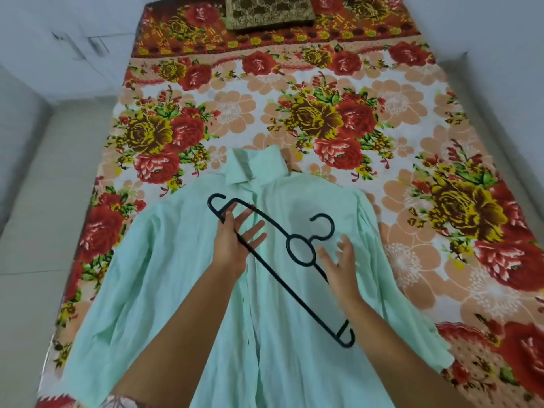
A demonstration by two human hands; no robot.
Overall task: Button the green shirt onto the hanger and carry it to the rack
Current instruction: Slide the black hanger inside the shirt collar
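Shirt (176,275) flat on bed (412,113), front up, unbuttoned, collar toward 12 o'clock, hem toward 6. Hanger (290,288) above shirt chest, slanting 10 to 4 o'clock, hook pointing toward 1. Left hand (235,240) palm up under hanger's 10 o'clock arm, thumb hooked over bar, fingers loosely spread. Right hand (341,260) blurred, fingers splayed, holding nothing, just at 3 o'clock of hanger ring. Cushion (269,11) at bed's 12 o'clock end.
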